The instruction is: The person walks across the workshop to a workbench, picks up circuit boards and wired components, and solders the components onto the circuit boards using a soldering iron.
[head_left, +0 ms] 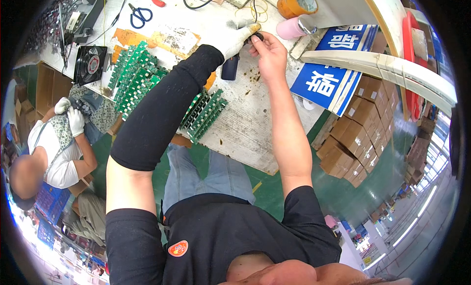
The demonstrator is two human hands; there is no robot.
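My left hand (234,38), in a white glove with a yellowed fingertip, is closed near the far edge of the worktable. It meets my bare right hand (273,54) there, with the right thumb and fingers pinched together. Between them is a small black piece (255,37), mostly covered by the fingers, so its exact kind does not show. A thin black cable (255,8) hangs just above it; whether they join I cannot tell. Just below the left hand lies a dark phone-like slab (229,68). Rows of green circuit boards (135,71) stand left of my sleeved left forearm.
More circuit boards (206,116) stand at the near table edge. Black-handled scissors (141,16), a square fan (90,64), an orange tape roll (297,3) and a pink cup (290,28) surround the work. Cartons (360,123) are stacked right; a gloved co-worker (59,142) sits left.
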